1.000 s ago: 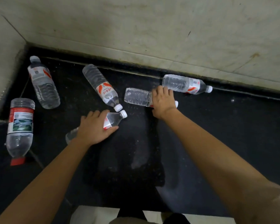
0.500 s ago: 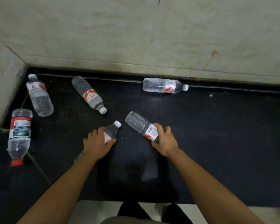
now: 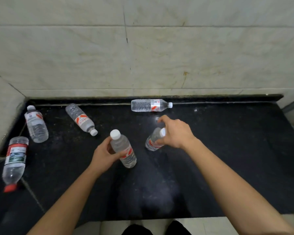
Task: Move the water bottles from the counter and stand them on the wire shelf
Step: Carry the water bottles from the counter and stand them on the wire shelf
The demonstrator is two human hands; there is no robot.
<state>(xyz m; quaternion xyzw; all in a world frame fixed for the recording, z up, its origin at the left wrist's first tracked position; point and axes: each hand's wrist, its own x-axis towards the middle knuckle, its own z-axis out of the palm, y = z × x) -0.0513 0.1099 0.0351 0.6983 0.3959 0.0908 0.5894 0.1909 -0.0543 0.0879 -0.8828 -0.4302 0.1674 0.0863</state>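
1. Hands each hold one bottle. The left hand [image 3: 105, 153], at the lower middle of the frame, has its fingers and thumb wrapped round the label band of the left-hand bottle [image 3: 124, 150].
2. That bottle is tilted, with its white cap toward the upper left and its base toward the lower right. Whether the base touches the counter [image 3: 227, 158] cannot be told.
3. The right hand [image 3: 175, 133], just right of centre, comes over the right-hand bottle [image 3: 154, 139] from above with its fingers curled round the neck and shoulder. The white cap shows at the palm, and the base points to the lower left.
4. The two held bottles are near each other but apart, over the middle of the black counter.
5. Four more bottles lie on their sides on the counter:
   - the wall bottle [image 3: 149, 105] lies at the upper middle along the back edge, cap to the right
   - the slanted bottle [image 3: 81, 118] lies left of centre, cap toward the lower right
   - the corner bottle [image 3: 36, 124] lies at the far left, cap toward the wall
   - the red-capped bottle [image 3: 15, 160] lies at the left edge, cap downward in the frame
6. A pale tiled wall [image 3: 143, 56] fills the upper half of the frame, and light floor tiles [image 3: 112, 228] show at the bottom edge.
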